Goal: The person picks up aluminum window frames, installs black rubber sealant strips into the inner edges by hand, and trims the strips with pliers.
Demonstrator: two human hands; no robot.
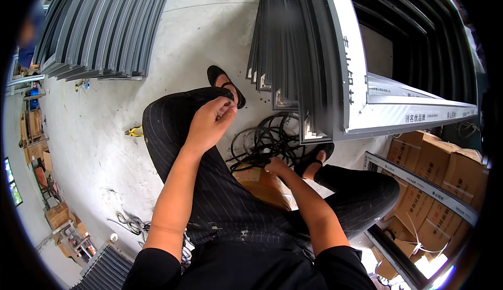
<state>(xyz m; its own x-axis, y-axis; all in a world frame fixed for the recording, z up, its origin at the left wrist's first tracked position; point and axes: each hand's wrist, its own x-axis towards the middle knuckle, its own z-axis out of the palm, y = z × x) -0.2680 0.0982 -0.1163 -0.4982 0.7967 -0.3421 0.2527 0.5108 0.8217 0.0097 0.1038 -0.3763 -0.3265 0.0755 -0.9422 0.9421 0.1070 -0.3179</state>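
Observation:
My left hand is above my left thigh, its fingers curled and the thumb pressed against them; anything inside is too small to make out. Between my legs, my right hand is closed at the near edge of a tangled coil of thin black strip, apparently gripping a bunch of it. The coil lies loosely looped on the floor, close to my right shoe. Beneath my right hand is a brown cardboard box, partly hidden by my legs and arm.
Dark metal frames with white covering stand stacked ahead on the right, corners close to my right foot. More grey frames stand far left. Yellow-handled pliers lie left of my knee. Cardboard boxes sit behind a metal bar at right.

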